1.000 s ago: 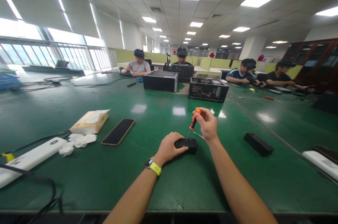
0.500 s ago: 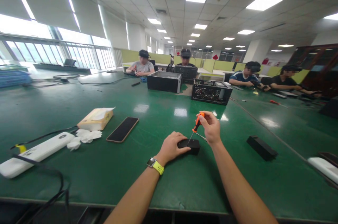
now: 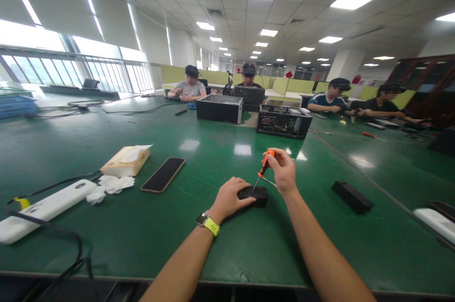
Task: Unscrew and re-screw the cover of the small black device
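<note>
Green surface (image 3: 142,231) | black block (image 3: 261,196) at near centre, long axis left-right | left hand (image 3: 230,197) nearest, grip around its left end | right hand (image 3: 284,172) pinching screwdriver (image 3: 265,164), tip down at block's top

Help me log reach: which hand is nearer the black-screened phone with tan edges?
Left. The left hand, gripping a black rectangular block, is right of the phone; the right hand, holding an orange-and-black screwdriver, is farther right.

No lettering can be read; the dark marks on the white power strip (image 3: 53,206) and print on the tissue pack (image 3: 119,164) are blurred
</note>
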A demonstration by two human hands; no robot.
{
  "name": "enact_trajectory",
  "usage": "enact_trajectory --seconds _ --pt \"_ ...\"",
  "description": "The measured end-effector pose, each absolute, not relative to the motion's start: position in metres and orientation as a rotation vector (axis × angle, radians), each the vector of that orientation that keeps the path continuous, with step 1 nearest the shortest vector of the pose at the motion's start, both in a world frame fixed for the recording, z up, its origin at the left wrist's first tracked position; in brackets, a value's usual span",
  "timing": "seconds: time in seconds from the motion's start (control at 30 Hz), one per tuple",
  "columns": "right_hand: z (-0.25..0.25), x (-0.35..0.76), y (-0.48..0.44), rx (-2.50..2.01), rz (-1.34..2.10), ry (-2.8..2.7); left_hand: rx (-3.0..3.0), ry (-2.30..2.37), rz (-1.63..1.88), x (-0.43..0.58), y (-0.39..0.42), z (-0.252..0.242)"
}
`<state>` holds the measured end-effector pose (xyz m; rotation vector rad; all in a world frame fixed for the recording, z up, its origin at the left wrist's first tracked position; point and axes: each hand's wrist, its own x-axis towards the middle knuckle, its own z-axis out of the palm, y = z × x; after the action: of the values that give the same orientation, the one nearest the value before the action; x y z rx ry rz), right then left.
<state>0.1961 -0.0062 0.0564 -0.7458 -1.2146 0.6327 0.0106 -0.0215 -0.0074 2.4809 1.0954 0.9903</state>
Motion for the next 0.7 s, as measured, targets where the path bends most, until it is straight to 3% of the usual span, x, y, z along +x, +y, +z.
enact_trajectory --seconds 0.7 --pt "0.063 0.200 -0.017 -0.782 0.557 -1.410 2.467 1.109 0.991 0.011 -0.022 -0.007"
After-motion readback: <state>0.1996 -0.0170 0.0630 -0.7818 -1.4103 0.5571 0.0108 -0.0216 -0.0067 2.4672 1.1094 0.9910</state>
